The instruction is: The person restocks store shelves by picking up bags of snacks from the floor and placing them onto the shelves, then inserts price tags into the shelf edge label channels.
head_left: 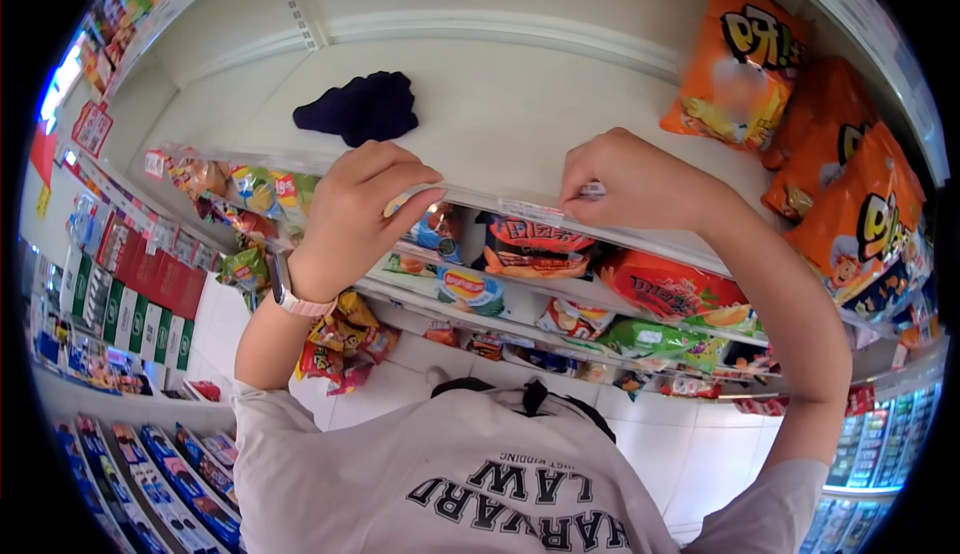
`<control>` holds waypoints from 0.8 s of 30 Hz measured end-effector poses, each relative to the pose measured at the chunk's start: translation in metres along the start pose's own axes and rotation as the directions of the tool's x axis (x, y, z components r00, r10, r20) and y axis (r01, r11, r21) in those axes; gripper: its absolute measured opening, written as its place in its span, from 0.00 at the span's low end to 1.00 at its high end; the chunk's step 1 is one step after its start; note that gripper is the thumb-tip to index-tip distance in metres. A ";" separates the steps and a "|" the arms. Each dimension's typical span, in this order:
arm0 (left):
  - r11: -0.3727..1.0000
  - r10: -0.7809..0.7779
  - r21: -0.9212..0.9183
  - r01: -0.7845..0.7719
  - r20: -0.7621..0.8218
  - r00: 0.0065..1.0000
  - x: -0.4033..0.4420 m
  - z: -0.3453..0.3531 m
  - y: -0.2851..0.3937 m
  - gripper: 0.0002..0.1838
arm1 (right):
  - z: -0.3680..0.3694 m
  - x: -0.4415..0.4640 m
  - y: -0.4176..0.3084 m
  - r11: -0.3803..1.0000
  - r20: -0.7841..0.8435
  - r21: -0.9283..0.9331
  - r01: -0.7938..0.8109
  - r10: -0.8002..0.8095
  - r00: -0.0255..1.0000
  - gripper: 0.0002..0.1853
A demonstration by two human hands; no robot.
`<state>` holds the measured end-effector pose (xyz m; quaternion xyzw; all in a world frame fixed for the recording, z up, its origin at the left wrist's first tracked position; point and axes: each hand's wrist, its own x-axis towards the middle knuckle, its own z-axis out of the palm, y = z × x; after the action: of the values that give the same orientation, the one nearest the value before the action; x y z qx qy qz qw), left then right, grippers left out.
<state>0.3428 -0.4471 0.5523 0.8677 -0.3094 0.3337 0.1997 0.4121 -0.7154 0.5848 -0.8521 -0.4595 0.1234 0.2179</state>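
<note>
A clear label strip (pixel 500 204) runs along the front edge of the upper shelf (pixel 500 94). My left hand (pixel 365 209), with a watch (pixel 290 289) on its wrist, pinches this strip between thumb and fingertips. Further right, my right hand (pixel 630 179) is closed on the same strip, and a small piece of printed label shows by its curled fingers. A crumpled dark cloth (pixel 362 109) lies on the shelf board, beyond my left hand.
Large orange snack bags (pixel 735 64) stand at the shelf's right end. Lower shelves hold several snack packs, including a red bag (pixel 675 284). Yellow and pink packs (pixel 350 339) hang below on the left. More goods line a rack (pixel 150 474) at the lower left.
</note>
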 end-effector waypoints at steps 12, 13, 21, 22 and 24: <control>0.975 -0.216 0.027 0.221 -0.118 0.969 -0.038 -0.042 -0.018 0.04 | 0.006 0.044 -0.013 0.999 0.025 -0.004 0.040 -0.040 0.999 0.07; 0.973 -0.227 0.014 0.230 -0.123 0.966 -0.039 -0.042 -0.018 0.04 | 0.006 0.045 -0.013 0.999 0.030 0.000 0.034 -0.034 0.999 0.07; 0.992 -0.114 -0.074 0.106 -0.122 0.986 -0.024 -0.012 -0.002 0.04 | 0.008 0.037 -0.006 0.998 -0.001 0.061 -0.029 0.029 1.000 0.09; 0.994 -0.086 -0.077 0.076 -0.128 0.988 -0.019 -0.007 0.003 0.04 | 0.008 0.036 -0.005 0.997 -0.009 0.068 -0.021 0.022 1.000 0.09; 0.996 -0.024 -0.087 0.011 -0.146 0.989 -0.009 0.004 0.013 0.05 | 0.009 0.034 -0.006 0.998 -0.016 0.055 -0.040 0.041 0.999 0.09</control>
<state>0.3302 -0.4552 0.5452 0.8341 -0.3003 0.3813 0.2621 0.4232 -0.6820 0.5797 -0.8561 -0.4366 0.1329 0.2426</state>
